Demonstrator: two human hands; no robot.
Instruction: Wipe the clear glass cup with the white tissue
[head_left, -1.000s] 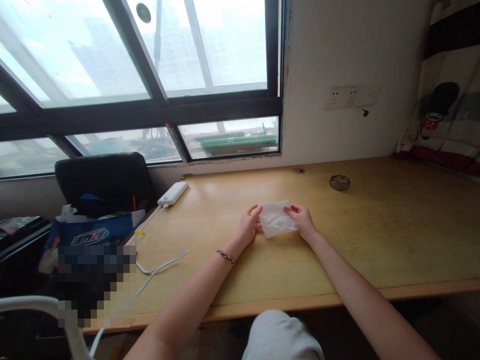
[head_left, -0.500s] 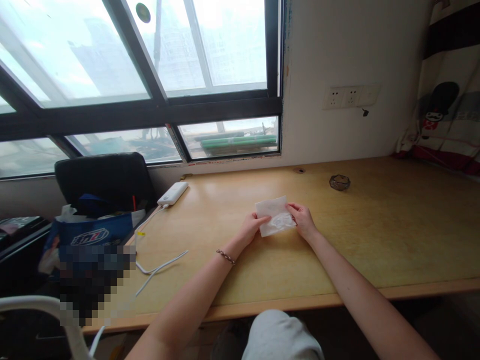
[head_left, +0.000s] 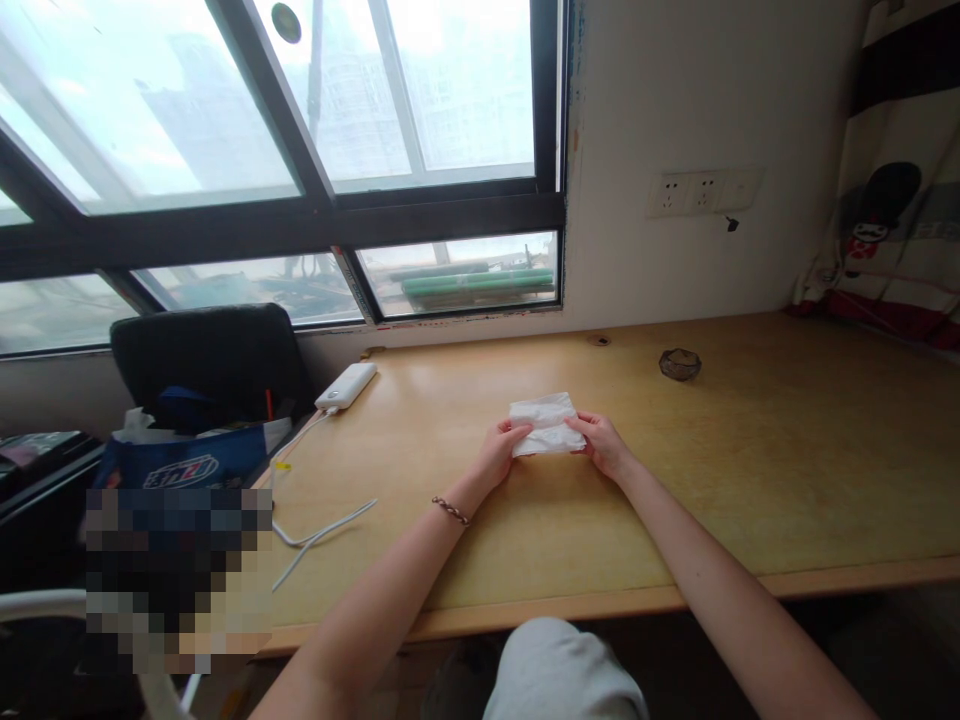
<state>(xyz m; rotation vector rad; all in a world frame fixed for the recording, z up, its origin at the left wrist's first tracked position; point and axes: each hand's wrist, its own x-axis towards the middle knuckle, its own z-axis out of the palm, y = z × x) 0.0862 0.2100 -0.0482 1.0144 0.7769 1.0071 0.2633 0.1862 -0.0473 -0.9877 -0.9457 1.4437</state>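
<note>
Above the wooden desk, both my hands hold a folded white tissue [head_left: 549,413], soft-looking and wrinkled, tilted toward me. My left hand [head_left: 501,450], with a braided bracelet at the wrist, grips the left edge, thumb lying on top and fingers underneath. At the right edge my right hand [head_left: 602,443] pinches it, thumb pointing inward across the front. The fingers under the tissue are mostly hidden.
A white power bank [head_left: 349,387] with a cable lies at the desk's left edge, and a white cable [head_left: 322,535] loops nearer me. A glass ashtray [head_left: 680,365] stands farther back right. Left of the desk [head_left: 750,480] is a black chair [head_left: 206,350] with a blue bag [head_left: 180,455].
The tissue now tilts differently, showing a wrinkled white face where a shiny lower half showed before. My right thumb has moved inward onto its front; both hands stay in about the same place.
</note>
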